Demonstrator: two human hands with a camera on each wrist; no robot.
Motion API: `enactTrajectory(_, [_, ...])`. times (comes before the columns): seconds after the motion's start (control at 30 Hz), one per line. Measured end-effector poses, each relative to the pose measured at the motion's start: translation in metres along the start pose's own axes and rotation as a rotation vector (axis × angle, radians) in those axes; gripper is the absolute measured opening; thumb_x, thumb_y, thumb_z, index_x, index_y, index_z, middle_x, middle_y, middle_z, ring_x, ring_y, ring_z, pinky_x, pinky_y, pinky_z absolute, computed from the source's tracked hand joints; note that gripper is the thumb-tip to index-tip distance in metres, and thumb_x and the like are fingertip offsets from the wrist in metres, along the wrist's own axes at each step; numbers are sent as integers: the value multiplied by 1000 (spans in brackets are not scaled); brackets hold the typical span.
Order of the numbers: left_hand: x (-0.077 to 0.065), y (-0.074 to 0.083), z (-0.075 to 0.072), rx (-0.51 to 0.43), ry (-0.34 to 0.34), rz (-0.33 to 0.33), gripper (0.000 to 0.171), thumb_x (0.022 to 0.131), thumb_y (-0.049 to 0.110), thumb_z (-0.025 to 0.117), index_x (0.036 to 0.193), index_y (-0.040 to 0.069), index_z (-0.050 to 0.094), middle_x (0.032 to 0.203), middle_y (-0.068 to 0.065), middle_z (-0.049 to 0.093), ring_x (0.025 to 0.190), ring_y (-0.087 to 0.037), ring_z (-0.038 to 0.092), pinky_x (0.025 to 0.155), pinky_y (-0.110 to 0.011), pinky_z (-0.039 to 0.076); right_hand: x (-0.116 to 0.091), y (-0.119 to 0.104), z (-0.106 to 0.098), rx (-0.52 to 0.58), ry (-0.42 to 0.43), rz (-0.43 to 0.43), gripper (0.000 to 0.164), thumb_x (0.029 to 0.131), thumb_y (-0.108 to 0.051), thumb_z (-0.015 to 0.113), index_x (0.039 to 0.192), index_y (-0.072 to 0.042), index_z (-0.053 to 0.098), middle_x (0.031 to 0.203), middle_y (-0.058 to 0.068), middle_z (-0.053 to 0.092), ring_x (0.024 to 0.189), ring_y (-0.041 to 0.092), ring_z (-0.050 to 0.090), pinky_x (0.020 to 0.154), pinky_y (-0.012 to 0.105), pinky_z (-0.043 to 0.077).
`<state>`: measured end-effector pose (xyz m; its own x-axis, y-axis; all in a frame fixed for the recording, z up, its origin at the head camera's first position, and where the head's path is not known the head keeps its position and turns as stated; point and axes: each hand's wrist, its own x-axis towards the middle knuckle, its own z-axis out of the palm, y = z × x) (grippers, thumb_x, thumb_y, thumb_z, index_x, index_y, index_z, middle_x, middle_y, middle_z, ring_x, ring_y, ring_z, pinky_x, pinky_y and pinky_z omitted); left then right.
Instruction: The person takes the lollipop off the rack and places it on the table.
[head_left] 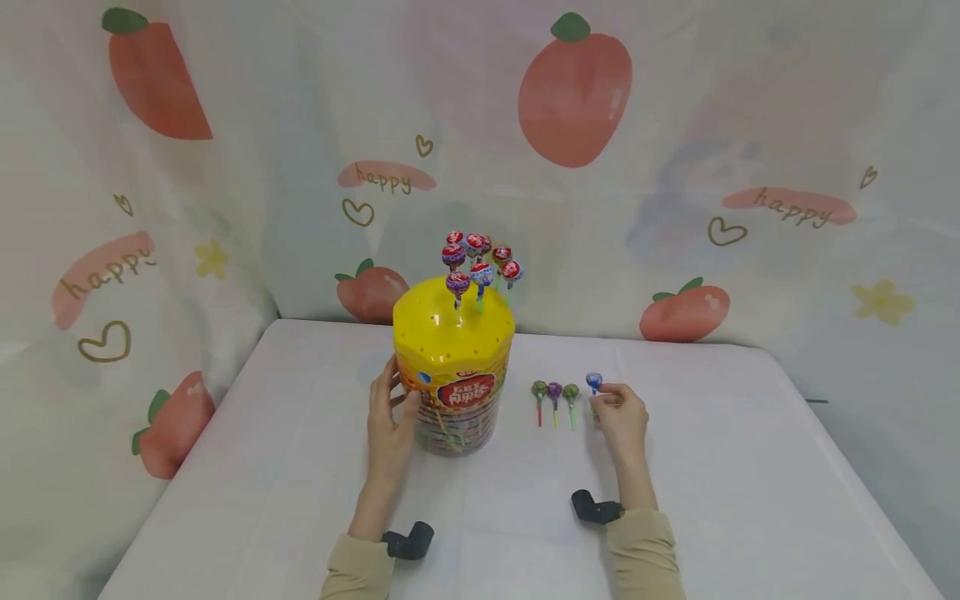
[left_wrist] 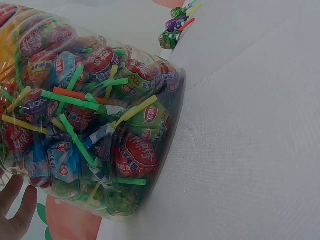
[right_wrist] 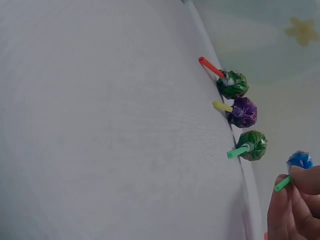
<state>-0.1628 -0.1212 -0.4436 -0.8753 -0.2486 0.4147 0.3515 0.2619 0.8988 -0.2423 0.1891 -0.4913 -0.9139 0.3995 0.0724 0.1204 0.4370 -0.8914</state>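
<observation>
A big clear jar with a yellow lid stands on the table, packed with wrapped lollipops. My left hand holds its left side, thumb toward the front and fingers around behind; only some fingers show in the left wrist view. Several lollipops stand upright in the lid's holes, toward its back right. My right hand pinches a blue-wrapped lollipop by its green stick, candy end up. To its left lie two green lollipops with a purple lollipop between them.
A white cloth covers the table, and a printed curtain with fruit and "happy" lettering hangs behind and at the sides. Small holes dot the lid's rim. Black camera mounts sit at both wrists, by the beige sleeves.
</observation>
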Motion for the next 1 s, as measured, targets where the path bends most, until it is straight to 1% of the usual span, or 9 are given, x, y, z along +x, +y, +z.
enactTrajectory(0.13, [0, -3, 1, 3, -1, -17, 60, 96, 9, 55, 150, 10, 30, 143, -17, 41, 132, -32, 40, 104, -60, 39, 2, 4, -2, 6, -27, 59, 26, 83, -4, 66, 108, 3, 63, 81, 9, 69, 55, 0, 55, 51, 14, 46])
enactTrajectory(0.2, [-1, -3, 2, 9, 1, -28, 60, 96, 10, 55, 150, 11, 30, 144, -15, 42, 133, -30, 40, 105, -59, 39, 3, 5, -2, 12, -47, 84, 27, 83, -4, 66, 108, 4, 63, 79, 6, 69, 55, 1, 55, 51, 14, 47])
enactTrajectory(0.27, [-1, -2, 2, 10, 3, -41, 60, 96, 10, 55, 150, 13, 30, 143, -14, 42, 133, -28, 40, 105, -58, 38, 4, 6, -2, 11, -62, 102, 27, 83, -4, 65, 109, 5, 62, 80, 8, 69, 56, 1, 55, 52, 14, 48])
enactTrajectory(0.4, [-1, 3, 1, 18, 1, -54, 59, 95, 9, 54, 150, 12, 31, 143, -13, 43, 132, -27, 41, 105, -53, 39, 5, 8, 0, -8, -69, 113, 27, 83, -4, 66, 108, 4, 63, 86, 14, 71, 55, 0, 56, 52, 13, 48])
enactTrajectory(0.5, [0, 0, 1, 27, 0, -54, 59, 95, 9, 55, 149, 10, 31, 143, -14, 42, 132, -28, 41, 105, -51, 40, 6, 8, 3, -46, -68, 114, 26, 83, -6, 66, 108, 3, 64, 88, 16, 71, 54, 1, 55, 51, 15, 47])
enactTrajectory(0.63, [2, -16, 4, 25, 4, -49, 61, 95, 8, 55, 150, 12, 30, 144, -13, 41, 133, -28, 39, 105, -53, 39, 5, 8, 4, -122, -59, 91, 26, 82, -8, 66, 107, 1, 65, 90, 18, 71, 52, 1, 53, 54, 19, 44])
enactTrajectory(0.77, [3, -33, 5, 21, 9, -30, 63, 95, 9, 56, 151, 19, 29, 145, -9, 41, 134, -25, 39, 105, -55, 39, 4, 8, 5, -183, -41, 54, 27, 81, -10, 66, 106, -1, 66, 94, 19, 72, 50, 0, 51, 59, 22, 38])
enactTrajectory(0.87, [3, -38, 5, 22, 10, -7, 63, 95, 13, 57, 151, 25, 29, 144, -5, 43, 133, -21, 40, 103, -56, 40, 3, 8, 5, -193, -42, 41, 27, 81, -9, 66, 106, 0, 66, 93, 20, 72, 49, 1, 51, 59, 22, 38])
enactTrajectory(1.0, [2, -39, 5, 31, 11, 15, 61, 96, 19, 56, 150, 28, 29, 144, -2, 43, 133, -19, 41, 102, -55, 42, 2, 9, 4, -190, -52, 37, 28, 82, -9, 66, 107, 2, 65, 94, 22, 71, 50, 2, 52, 55, 21, 41])
